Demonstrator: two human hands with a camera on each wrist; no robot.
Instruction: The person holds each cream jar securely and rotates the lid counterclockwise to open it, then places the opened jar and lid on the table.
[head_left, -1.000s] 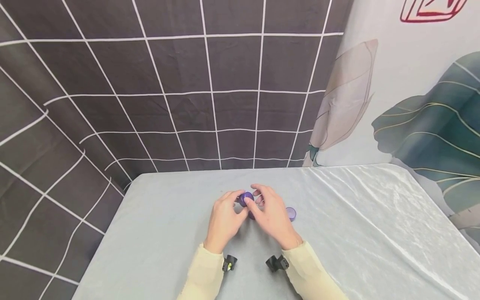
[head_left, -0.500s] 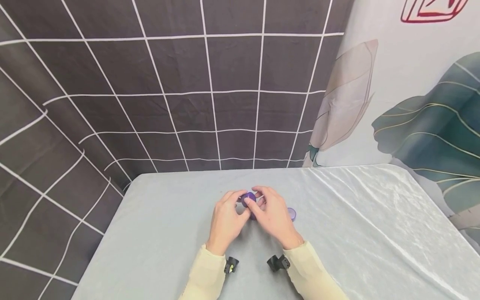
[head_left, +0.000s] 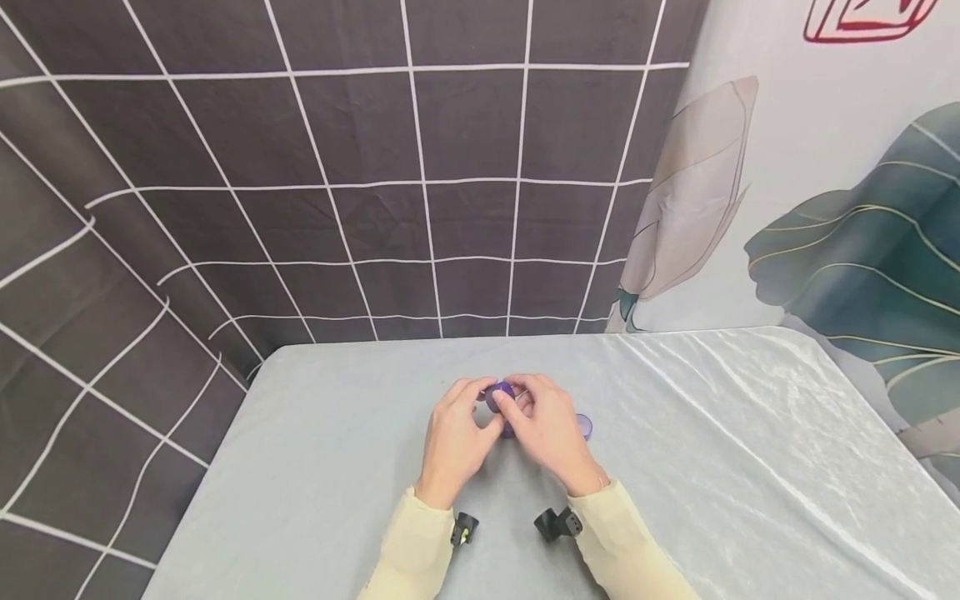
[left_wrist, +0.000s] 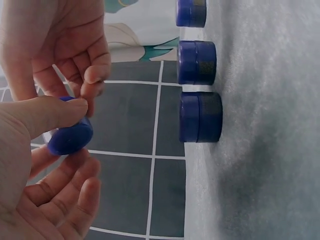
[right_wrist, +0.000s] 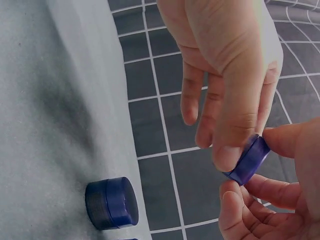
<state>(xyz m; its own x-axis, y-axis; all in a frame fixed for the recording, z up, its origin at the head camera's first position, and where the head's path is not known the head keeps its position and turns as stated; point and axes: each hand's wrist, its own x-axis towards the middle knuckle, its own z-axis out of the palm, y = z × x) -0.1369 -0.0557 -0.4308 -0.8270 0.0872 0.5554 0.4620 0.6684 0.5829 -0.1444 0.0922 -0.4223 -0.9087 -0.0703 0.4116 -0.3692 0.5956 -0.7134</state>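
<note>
A small round purple jar (head_left: pixel 492 402) is held tilted above the table between both hands; fingers hide part of it. My left hand (head_left: pixel 450 433) pinches it between thumb and fingers. From the other side, my right hand (head_left: pixel 551 429) pinches it too, thumb lying on the face turned toward me. In the right wrist view the held jar (right_wrist: pixel 250 161) appears as a short purple band. Three similar jars stand upright in a row on the table in the left wrist view, the nearest jar (left_wrist: pixel 201 117) lowest in the picture. In the head view one jar (head_left: pixel 584 426) shows beside my right hand.
The table (head_left: pixel 337 467) wears a pale grey-blue velvety cloth, wrinkled at the right. Behind it hangs a dark curtain (head_left: pixel 382 225) with white grid lines, and a white leaf-patterned curtain (head_left: pixel 810 167) at the right. Each cuff carries a small black camera (head_left: pixel 558 525).
Both hands and the held jar have shifted slightly to the right. My right fingertips have drawn in closer to the jar. The jar on the table beside my right hand stays put.
</note>
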